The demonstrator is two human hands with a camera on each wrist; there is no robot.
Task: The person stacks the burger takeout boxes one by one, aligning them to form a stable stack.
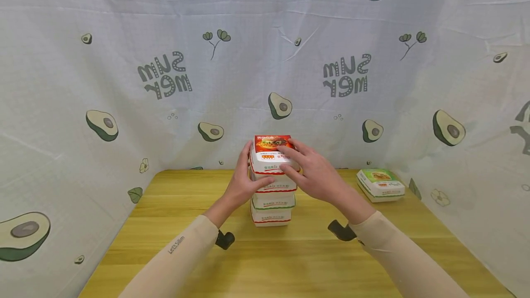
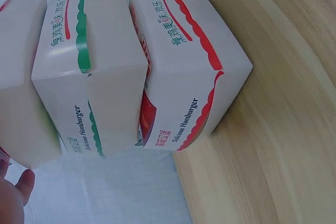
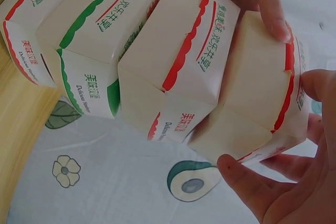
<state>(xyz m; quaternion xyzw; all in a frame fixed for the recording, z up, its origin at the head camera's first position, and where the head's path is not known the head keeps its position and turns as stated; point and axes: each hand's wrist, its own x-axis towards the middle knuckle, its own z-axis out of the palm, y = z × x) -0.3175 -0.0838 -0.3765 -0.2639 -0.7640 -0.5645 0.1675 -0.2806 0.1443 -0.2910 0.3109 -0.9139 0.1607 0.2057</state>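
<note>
Nearest: smooth pale sleeves (image 1: 182,256) and dark wrist mounts (image 1: 225,240), over a desk (image 1: 306,261) in yellowish wood grain.

Next, the left-hand grip (image 1: 242,183): along left side of top box (image 1: 265,162), thumb across the front by its lower edge. Opposite, the right-hand grip (image 1: 316,174): fingertips over lid, front and right side. Both about box-wide, holding top box between them. Can't tell how firmly.

Key relation: top box directly between both grips, touching each, neither one nearer. Roughly square, so no clear long axis; stack's (image 1: 273,197) own axis vertical.

Below: second box (image 1: 285,186), green-trimmed box (image 1: 275,203), bottom box (image 1: 271,217) on desk. Edges not flush, corners turned slightly out of line. All apparently folded white card, faint sheen, sides angled out to mid seam, scalloped trim.

Further right: loose box (image 1: 380,187), green lid, well apart from stack, closer to right-hand grip.

Behind: creased pale cloth (image 1: 261,72), avocado print.
</note>
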